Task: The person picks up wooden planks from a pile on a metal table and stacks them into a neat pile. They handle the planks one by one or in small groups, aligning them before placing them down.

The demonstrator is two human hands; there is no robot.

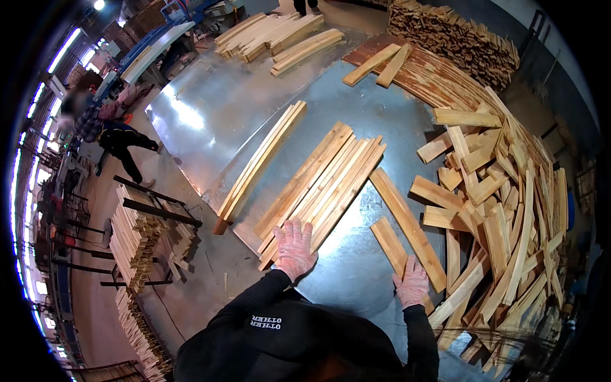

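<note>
Across shiny metal table (pixel 254 108) in a wood workshop, left hand (pixel 294 245) flat, fingers spread, on near end of aligned slat bundle (pixel 324 181), right hand (pixel 412 283) open on short slat (pixel 389 245); apparently sorting, next probably sliding it leftward to the bundle.

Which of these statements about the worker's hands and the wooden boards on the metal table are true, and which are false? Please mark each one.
1. The left hand lies flat on the near end of a row of boards. True.
2. The right hand holds a hammer. False: it rests on a short board and holds no tool.
3. Both hands wear gloves. True.
4. The loose heap of boards lies on the person's left. False: it is on the right.
5. The table has a shiny metal top. True.
</note>
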